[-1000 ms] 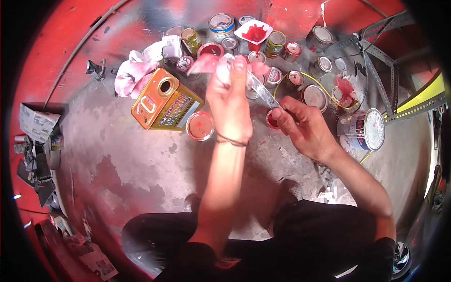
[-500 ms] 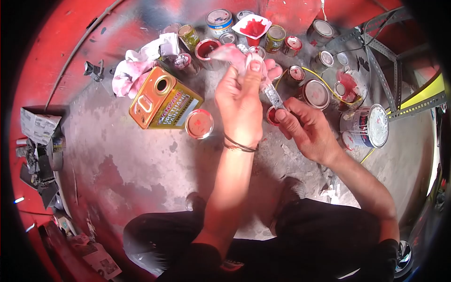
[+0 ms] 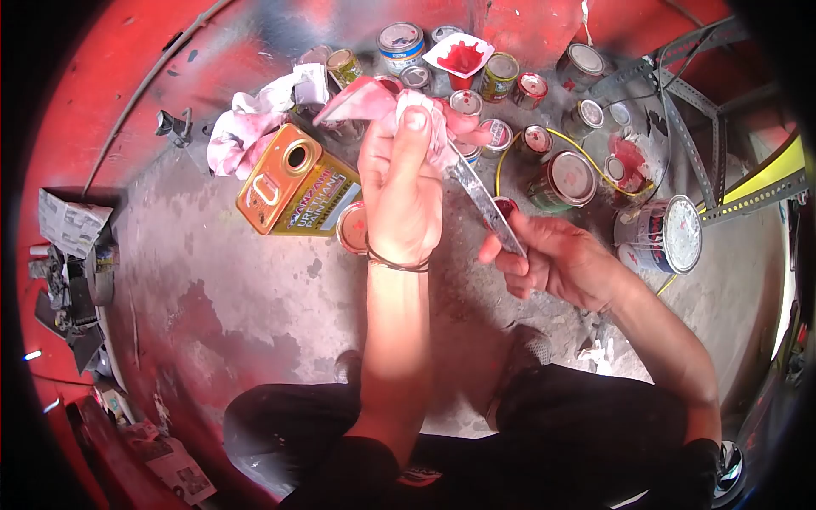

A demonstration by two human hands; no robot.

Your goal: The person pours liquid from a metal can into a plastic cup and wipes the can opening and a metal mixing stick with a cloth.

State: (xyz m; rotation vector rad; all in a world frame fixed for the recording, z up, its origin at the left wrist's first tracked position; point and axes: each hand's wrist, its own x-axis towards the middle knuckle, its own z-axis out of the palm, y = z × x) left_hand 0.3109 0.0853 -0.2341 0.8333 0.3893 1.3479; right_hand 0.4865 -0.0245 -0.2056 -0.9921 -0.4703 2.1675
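My left hand (image 3: 401, 183) is closed around a pink-stained white rag (image 3: 361, 100), thumb on top. The rag wraps the upper end of a long flat metal strip (image 3: 486, 206), smeared along its face. Lower down, my right hand (image 3: 561, 265) grips the strip's other end between thumb and fingers. The strip slants from upper left to lower right between my hands. Beyond them stands a small cup of red paint (image 3: 507, 206), mostly covered by the strip. A gold can of urethane paint thinner (image 3: 319, 204) sits left of my left wrist, beside a round tin (image 3: 350, 229).
Several paint cans stand along the red wall, among them a blue-banded can (image 3: 400, 47) and a white paper funnel (image 3: 461, 58) with red paint. A crumpled cloth (image 3: 246, 132) lies behind the thinner can. At right are a large can (image 3: 659, 234) and a metal rack (image 3: 693, 89).
My left hand and the rag have moved left, uncovering more of the strip. My right hand has moved slightly down and right, still gripping the lower end.
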